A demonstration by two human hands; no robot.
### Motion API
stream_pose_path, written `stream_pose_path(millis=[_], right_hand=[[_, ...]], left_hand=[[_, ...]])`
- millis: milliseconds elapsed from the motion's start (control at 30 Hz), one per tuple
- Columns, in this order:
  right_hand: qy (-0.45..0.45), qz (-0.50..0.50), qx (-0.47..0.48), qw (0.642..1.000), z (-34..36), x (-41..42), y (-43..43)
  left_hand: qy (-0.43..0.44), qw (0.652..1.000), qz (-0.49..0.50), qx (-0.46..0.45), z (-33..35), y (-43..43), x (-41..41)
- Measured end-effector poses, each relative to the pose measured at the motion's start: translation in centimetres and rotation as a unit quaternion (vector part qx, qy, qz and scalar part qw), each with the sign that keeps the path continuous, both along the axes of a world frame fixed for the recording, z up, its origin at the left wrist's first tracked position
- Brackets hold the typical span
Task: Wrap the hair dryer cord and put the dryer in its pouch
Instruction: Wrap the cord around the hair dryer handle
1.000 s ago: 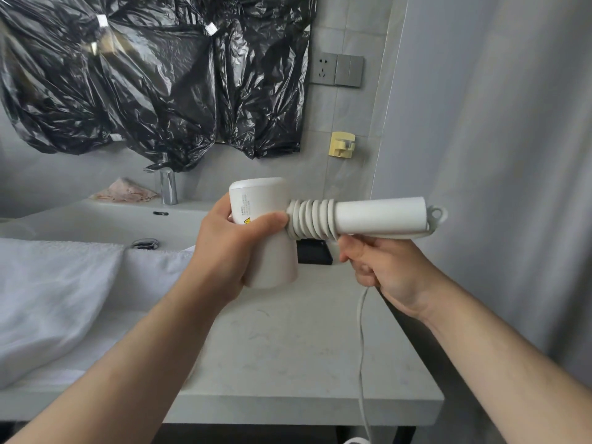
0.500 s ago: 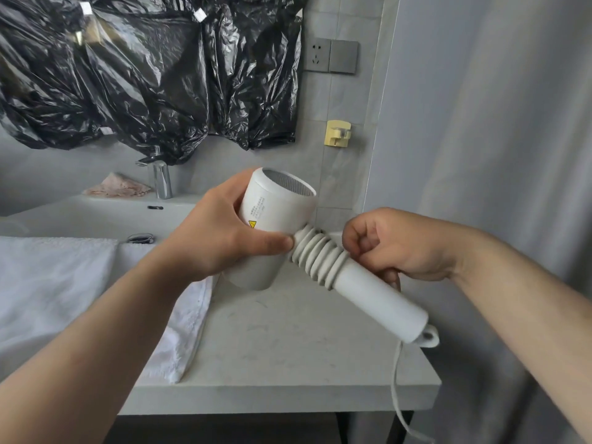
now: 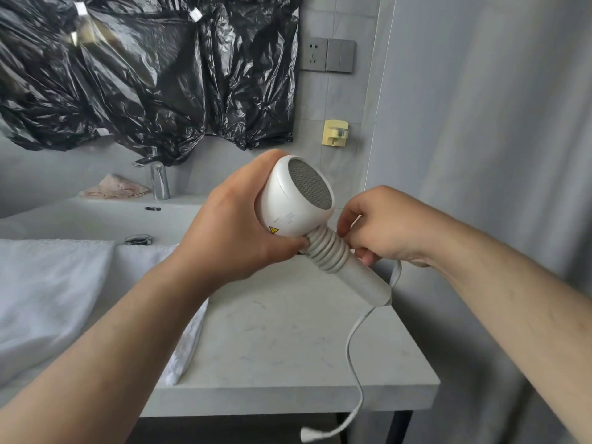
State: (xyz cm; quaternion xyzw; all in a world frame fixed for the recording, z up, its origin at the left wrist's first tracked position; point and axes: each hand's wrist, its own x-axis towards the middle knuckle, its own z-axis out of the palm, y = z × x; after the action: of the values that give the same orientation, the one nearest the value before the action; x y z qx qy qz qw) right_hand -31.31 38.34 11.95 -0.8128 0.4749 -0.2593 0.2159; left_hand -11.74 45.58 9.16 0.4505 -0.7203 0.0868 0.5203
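Observation:
A white hair dryer (image 3: 290, 203) is held above the counter with its grey rear grille facing up and toward me. My left hand (image 3: 237, 225) grips its round body. Several turns of the white cord (image 3: 354, 344) are wound round the top of the handle. My right hand (image 3: 379, 229) pinches the cord just right of those coils. The loose cord loops out from under that hand, passes the handle's lower end and hangs over the counter's front edge, ending in the plug (image 3: 309, 434). No pouch is in view.
A white towel (image 3: 48, 302) lies over the left of the stone counter (image 3: 288, 347), beside the sink (image 3: 96, 216) and chrome tap (image 3: 159, 181). Black plastic sheeting (image 3: 144, 75) covers the wall. A socket (image 3: 315, 54), a yellow hook (image 3: 335, 133) and a grey curtain (image 3: 480, 155) are to the right.
The dryer has swung from level to handle-down and its rear grille now faces me. My right hand has moved from under the handle to beside the coils. The cord's plug has come into view.

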Motion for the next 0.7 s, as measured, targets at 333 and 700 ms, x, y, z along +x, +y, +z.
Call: stream_pose_path(millis=[333,700], right_hand=[[0.212,-0.063,-0.046,0.974,1.9,0.3,0.6],[-0.214,-0.043,-0.039,0.975,1.1,0.9,2.6]], left_hand=[[-0.058,0.996,0.044,-0.050,-0.1,-0.2,-0.5],[0.161,0.978,0.052,-0.125,-0.8,-0.7,-1.3]])
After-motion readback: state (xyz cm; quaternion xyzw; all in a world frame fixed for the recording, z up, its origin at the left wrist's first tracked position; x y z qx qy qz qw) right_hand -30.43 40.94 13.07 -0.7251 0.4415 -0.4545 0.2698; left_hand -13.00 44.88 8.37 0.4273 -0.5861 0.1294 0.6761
